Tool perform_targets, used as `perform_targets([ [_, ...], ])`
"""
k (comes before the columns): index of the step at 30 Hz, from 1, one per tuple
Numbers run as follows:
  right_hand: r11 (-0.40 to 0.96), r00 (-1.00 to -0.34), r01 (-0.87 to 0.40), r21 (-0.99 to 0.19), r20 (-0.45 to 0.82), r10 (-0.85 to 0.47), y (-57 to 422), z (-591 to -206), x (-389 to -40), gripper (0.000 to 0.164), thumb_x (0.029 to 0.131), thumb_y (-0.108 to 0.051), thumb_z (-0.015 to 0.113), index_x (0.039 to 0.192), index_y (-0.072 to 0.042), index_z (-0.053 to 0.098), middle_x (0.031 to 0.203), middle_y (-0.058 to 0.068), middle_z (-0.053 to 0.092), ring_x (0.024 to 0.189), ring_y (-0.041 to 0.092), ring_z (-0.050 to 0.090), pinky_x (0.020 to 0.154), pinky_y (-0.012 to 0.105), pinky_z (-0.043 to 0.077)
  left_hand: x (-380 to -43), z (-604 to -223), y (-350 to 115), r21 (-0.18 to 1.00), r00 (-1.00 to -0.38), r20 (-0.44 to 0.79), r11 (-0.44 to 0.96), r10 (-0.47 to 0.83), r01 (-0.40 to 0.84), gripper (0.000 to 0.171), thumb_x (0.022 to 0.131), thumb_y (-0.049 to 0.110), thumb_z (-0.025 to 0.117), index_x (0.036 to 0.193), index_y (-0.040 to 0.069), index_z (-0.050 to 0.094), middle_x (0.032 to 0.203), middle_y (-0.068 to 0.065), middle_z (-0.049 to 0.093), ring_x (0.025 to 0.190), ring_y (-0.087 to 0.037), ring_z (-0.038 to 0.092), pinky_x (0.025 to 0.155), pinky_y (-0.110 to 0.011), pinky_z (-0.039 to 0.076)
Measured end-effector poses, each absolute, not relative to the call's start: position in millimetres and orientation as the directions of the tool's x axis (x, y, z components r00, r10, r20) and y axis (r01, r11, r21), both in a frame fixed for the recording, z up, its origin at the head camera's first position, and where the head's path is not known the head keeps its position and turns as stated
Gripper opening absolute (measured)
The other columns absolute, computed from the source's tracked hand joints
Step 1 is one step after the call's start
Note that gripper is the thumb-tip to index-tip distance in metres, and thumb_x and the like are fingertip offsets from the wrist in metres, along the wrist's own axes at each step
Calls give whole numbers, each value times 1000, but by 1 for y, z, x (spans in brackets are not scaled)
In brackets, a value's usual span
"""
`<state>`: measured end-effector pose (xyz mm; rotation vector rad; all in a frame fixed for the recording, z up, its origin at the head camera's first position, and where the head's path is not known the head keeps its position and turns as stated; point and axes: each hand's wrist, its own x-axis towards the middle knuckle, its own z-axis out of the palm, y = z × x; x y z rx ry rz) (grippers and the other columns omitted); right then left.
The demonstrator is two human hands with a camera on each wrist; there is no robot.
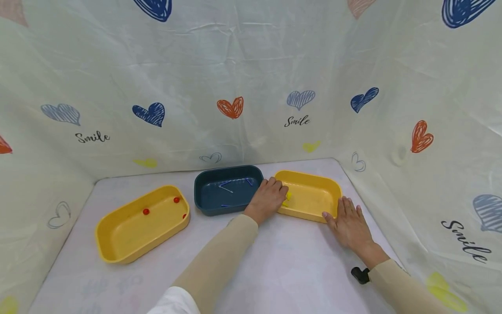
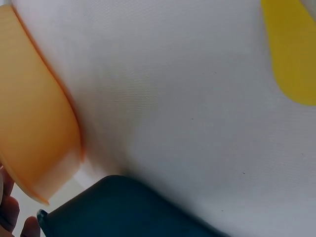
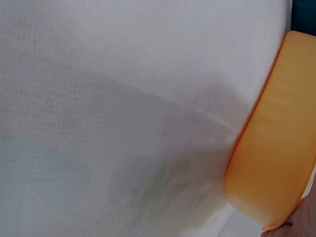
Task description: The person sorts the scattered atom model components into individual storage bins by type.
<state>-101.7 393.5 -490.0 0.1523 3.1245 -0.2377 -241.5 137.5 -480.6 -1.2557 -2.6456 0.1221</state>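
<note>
My left hand (image 1: 268, 199) reaches over the left end of the right-hand yellow tray (image 1: 313, 201), its fingers bent. Small bright yellow pieces (image 1: 288, 197) lie by those fingertips; whether they are pinched is hidden. In the left wrist view only a few fingers (image 2: 9, 210) show, beside the tray's wall. My right hand (image 1: 349, 222) rests against the tray's right end, fingers extended. Under my left wrist's side stands a dark blue tray (image 1: 211, 201), with several thin blue stick-like pieces (image 1: 226, 187) in it.
Another yellow tray (image 1: 129, 231) sits at the left, angled, with small red balls (image 1: 146, 211) inside. All the trays stand on a white-covered table (image 1: 282, 270). Heart-printed cloth (image 1: 262, 74) hangs behind and at the sides. A black object (image 1: 360, 275) is at my right wrist.
</note>
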Motion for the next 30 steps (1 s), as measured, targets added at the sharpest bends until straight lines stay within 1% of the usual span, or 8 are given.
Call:
perform_targets([
  [4,983,-996,90,-159,-22,88,391,-491,-102,93,100,-63,21,149,16,11,157,35,13,145,51,12,117,64,7,-243,-479,127,-109,-626,147,641,766,760,25,104,38,43,119,21,52,103,4,49,98,-19,36,88,-32,37],
  [10,981,-995,101,-164,-35,96,391,-491,-102,94,100,-64,21,149,16,11,157,36,11,146,51,11,118,64,8,-243,-472,106,-41,-629,168,643,759,765,24,103,33,48,122,21,56,108,4,51,99,-18,37,89,-32,36],
  [14,980,-995,95,-172,-26,92,393,-489,-102,94,100,-63,22,149,16,11,156,36,13,145,51,12,117,65,8,-240,-465,90,-14,-630,180,642,756,766,24,103,29,48,124,22,57,112,4,52,102,-18,37,95,-33,38],
  [18,980,-996,88,-180,-17,86,395,-486,-103,92,101,-61,22,149,17,11,156,37,12,145,53,11,117,66,8,-235,-457,77,8,-630,209,643,748,766,23,103,27,49,123,22,59,110,4,51,101,-17,37,96,-34,41],
  [22,979,-996,90,-185,-21,87,397,-486,-104,92,100,-62,20,149,16,9,156,37,9,145,53,9,117,65,5,-225,-453,60,21,-634,224,647,740,762,24,103,28,49,122,21,63,111,4,54,102,-17,40,96,-35,44],
  [24,977,-996,90,-195,-27,86,397,-486,-104,93,100,-62,20,149,16,8,156,38,9,145,53,8,117,65,3,-219,-456,50,24,-631,224,643,743,765,23,103,29,49,119,22,64,111,5,55,101,-17,41,95,-34,45],
  [26,975,-996,90,-201,-30,86,396,-487,-103,93,101,-61,21,149,16,7,156,38,8,145,53,8,117,65,3,-212,-459,39,31,-624,213,633,752,773,21,102,28,51,116,23,65,108,5,55,98,-16,42,89,-32,45],
  [30,975,-996,89,-206,-30,84,394,-488,-101,92,101,-61,22,149,16,8,156,37,9,145,53,8,118,64,3,-198,-468,18,36,-617,164,621,769,783,16,101,28,52,111,24,64,103,7,54,94,-15,42,84,-29,45],
])
